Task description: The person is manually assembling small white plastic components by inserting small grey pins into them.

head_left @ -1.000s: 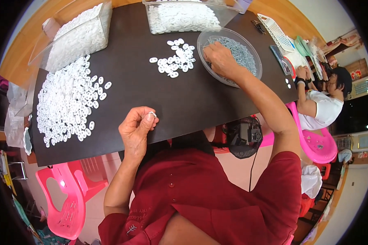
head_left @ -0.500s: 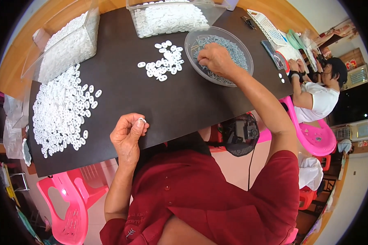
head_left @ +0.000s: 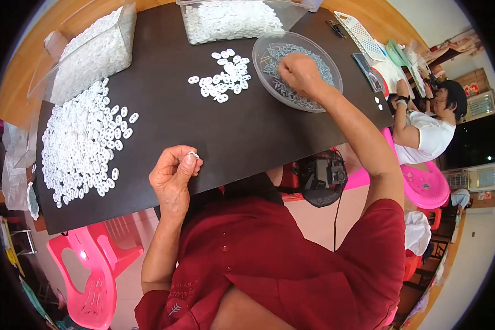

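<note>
Closest in, the left hand (head_left: 173, 177) is curled up over the near edge of the dark table (head_left: 247, 137). Its thumb and first fingertips (head_left: 194, 160) pinch a small white plastic piece (head_left: 191, 155), which sticks out just above the tips, so this hand is closed on the piece. A bit farther, by the left edge of the table, lies a big spread of the same white pieces (head_left: 80, 146), flat and close together. Toward the middle of the table, a small pile of white pieces (head_left: 224, 82) lies loose, just left of a clear round bowl (head_left: 269, 47). The right hand (head_left: 296, 71) reaches into this bowl, with its fingers bent down into a heap of small grey metal bits (head_left: 313, 60). The fingertips are hidden in the bits, so I cannot tell if they hold one or not. At the far edge of the table stand two clear plastic tubs full of white pieces, one at the far left corner (head_left: 93, 47) and one in the middle of the far edge (head_left: 231, 19). Past the right edge of the table, another person in a white shirt (head_left: 426, 132) sits on a pink plastic chair (head_left: 423, 187).
</note>
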